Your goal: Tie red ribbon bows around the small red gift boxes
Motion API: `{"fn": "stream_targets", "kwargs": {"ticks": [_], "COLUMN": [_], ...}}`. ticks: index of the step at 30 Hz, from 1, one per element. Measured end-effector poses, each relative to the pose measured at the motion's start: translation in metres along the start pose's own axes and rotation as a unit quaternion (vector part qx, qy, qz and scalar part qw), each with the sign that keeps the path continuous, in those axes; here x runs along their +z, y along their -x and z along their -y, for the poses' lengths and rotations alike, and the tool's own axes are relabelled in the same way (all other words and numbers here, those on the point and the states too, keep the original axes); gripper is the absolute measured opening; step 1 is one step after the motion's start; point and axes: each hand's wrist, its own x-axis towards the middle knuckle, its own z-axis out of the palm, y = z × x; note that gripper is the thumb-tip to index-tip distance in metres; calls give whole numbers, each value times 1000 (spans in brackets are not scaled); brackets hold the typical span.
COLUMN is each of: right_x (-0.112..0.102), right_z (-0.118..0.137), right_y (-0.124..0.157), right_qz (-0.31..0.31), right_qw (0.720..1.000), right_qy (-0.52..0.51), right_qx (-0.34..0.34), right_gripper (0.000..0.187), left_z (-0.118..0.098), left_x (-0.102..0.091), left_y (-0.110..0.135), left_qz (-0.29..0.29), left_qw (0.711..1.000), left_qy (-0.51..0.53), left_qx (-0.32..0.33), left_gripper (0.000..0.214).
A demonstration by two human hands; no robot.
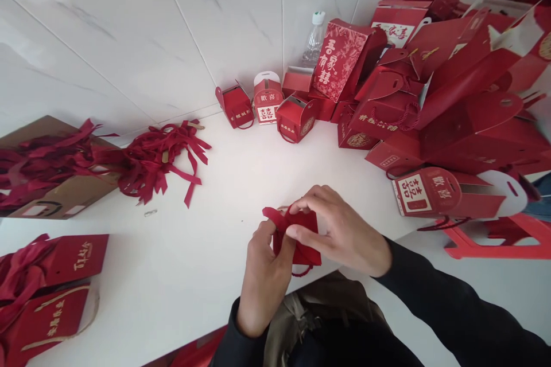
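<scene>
A small red paper gift box [301, 241] lies at the near edge of the white table [206, 252], and both my hands are on it. My left hand [264, 275] grips its left side with fingers curled and the thumb pressed on the red card. My right hand [340, 229] comes over the top, its fingers pinching the upper flap of the box. A red cord loop hangs from the bottom of the box. Much of the box is hidden under my fingers.
A heap of red ribbons [159, 160] spills from a brown carton [64, 195] at the left. Flat red boxes [51, 292] lie at the near left. Folded red gift boxes [430, 97] pile up at the back right, with a plastic bottle [314, 40] by the wall. A red stool [495, 238] stands right.
</scene>
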Motion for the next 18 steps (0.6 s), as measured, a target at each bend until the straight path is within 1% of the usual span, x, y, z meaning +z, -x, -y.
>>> {"fn": "stream_targets", "kwargs": {"ticks": [2,4,6,8,10,12,15,17,18], "right_x": [6,9,12,15,20,25,32,35,36], "right_z": [3,5,6,7,8,9,10,10,10], "right_y": [2,6,11,18,26,33,44,53,57], "right_qz": [10,-6,-16,-15,-9,-25,-88,-128,-145], "right_qw": [1000,998,997,997,998,998,990,979,974], "right_qy": [-26,-51,-65,-51,-26,-15,-25,-31,-31], "right_qx": [8,23,41,53,56,64,112,154,170], "right_gripper": [3,11,10,5,5,3,7,10,12], "left_z": [0,2,6,13,20,27,34,36,37], "left_x": [-1,-1,-2,-1,1,5,14,19,22], "left_y": [1,2,3,5,7,9,11,12,12], "left_qz": [8,5,7,2,-14,-49,-122,-170,-188], "left_qw": [1000,1000,999,997,992,984,966,943,926], "left_qy": [3,7,27,67,121,173,225,281,322], "left_qx": [-5,-2,16,31,22,0,-27,-41,-51], "left_gripper": [25,20,19,22,24,26,28,27,27]}}
